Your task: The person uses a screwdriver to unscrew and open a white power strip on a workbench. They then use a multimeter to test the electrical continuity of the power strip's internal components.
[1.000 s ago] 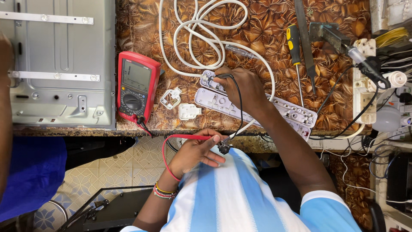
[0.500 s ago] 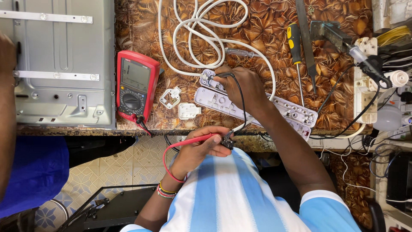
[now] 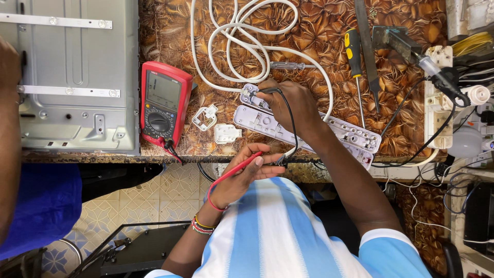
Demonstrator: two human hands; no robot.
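Note:
My right hand (image 3: 292, 105) rests on the left end of an opened white power strip (image 3: 339, 135) and pinches a black test probe (image 3: 271, 91) against its contacts. Below the table edge, my left hand (image 3: 246, 172) holds a red test probe (image 3: 237, 170); its red lead loops around my wrist. Both leads run to a red multimeter (image 3: 163, 103) lying face up to the left. The strip's white cable (image 3: 247, 46) lies coiled beyond it.
Two white plug parts (image 3: 216, 126) lie between meter and strip. A yellow-black screwdriver (image 3: 355, 62), a small clear screwdriver (image 3: 290, 66) and a metal bar (image 3: 366, 46) lie farther back. A grey metal panel (image 3: 72, 77) fills the left, with another person's arm (image 3: 9, 134) beside it. Sockets and wires (image 3: 442, 98) crowd the right.
My left hand has lifted the red probe slightly up and right, closer to the table edge. My right hand has stayed on the strip's left end with the black probe.

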